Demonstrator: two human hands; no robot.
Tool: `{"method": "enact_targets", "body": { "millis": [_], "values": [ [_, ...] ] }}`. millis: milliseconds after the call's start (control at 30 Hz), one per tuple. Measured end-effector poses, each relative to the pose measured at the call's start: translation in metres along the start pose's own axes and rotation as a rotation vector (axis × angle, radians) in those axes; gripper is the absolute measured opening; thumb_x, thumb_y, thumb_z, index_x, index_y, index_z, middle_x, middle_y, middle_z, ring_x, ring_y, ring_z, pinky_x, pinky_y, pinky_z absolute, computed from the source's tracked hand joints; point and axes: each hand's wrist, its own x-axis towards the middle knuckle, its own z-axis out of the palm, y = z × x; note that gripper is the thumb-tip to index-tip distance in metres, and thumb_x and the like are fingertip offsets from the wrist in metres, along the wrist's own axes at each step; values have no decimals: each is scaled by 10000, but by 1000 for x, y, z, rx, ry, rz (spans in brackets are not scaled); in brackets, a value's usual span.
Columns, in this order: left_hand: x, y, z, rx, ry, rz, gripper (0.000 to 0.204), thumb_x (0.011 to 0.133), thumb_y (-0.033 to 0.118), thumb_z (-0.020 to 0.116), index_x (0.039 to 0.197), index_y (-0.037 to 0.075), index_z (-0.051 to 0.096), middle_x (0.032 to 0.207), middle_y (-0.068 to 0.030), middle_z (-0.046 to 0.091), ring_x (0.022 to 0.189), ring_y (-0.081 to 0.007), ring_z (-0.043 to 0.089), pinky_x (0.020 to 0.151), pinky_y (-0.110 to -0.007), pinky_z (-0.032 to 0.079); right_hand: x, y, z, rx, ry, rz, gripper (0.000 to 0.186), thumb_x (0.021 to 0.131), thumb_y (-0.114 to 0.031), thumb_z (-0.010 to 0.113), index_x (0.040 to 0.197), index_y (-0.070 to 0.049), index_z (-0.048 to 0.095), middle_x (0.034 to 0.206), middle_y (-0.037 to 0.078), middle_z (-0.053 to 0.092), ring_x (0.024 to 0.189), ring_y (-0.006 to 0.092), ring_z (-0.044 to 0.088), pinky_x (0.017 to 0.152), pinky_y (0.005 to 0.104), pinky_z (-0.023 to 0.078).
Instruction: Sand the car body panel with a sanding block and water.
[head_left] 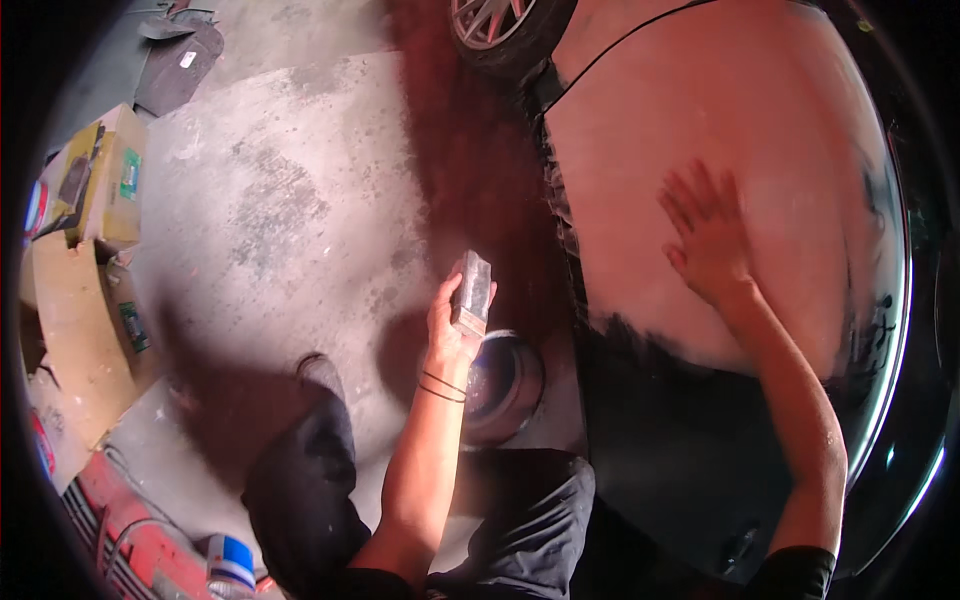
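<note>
My left hand (448,325) grips a grey rectangular block (472,287) with a lighter lower end, held over the floor beside the car. My right hand (708,230) is spread, fingers apart and slightly blurred, on or just over a dull pinkish-coated car panel (810,140), with ragged black patches around the coated area. Below the block, partly hidden by my left forearm, is a round bucket (505,385) between my dark-trousered legs and the car.
A car wheel (495,30) is at the top. Along the left stand cardboard boxes (75,330), a red metal object (135,540) with hoses and a white-and-blue can (230,565). A dark object (175,70) lies at upper left on the grey concrete floor (350,150).
</note>
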Motion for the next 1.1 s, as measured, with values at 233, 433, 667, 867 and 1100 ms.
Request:
{"method": "enact_targets", "body": {
  "millis": [233,433,667,867,1100],
  "values": [
    [-95,74,84,71,113,58,305,1071,138,658,1356,34,697,1336,-141,761,1255,-328,728,1140,-527,579,13,5,53,-177,-37,-139,787,1094,-592,460,1768,-220,291,1871,-9,146,1722,366,-10,1361,660,-72],
    [-164,188,203,278,171,178,398,1062,150,666,1450,64,674,1405,-108,741,1299,-281,706,1169,-472,553,10,24,-6,-88,-229,-374,732,1123,-560,429,1766,-239,291,1870,-34,150,1723,364,-28,1359,658,-98],
    [-156,247,280,370,156,193,386,1093,166,620,1454,34,656,1424,-169,716,1326,-331,692,1168,-512,553,70,-31,32,441,-174,-252,456,1126,-450,471,1427,-181,684,1616,39,576,1608,341,351,1327,556,228],
    [-46,130,360,412,178,-109,439,1082,213,634,1470,7,639,1383,-187,735,1263,-333,721,1076,-481,601,48,-47,114,1123,52,413,454,1150,-446,489,1049,-68,720,970,205,788,988,457,747,891,577,578],
    [77,87,426,818,33,-271,587,1121,251,601,1671,92,470,1496,-76,668,1273,-242,689,1124,-378,546,165,-11,-18,2639,-490,1068,877,1086,-819,349,839,-48,686,712,36,593,626,231,566,619,417,486]
  ]
}}
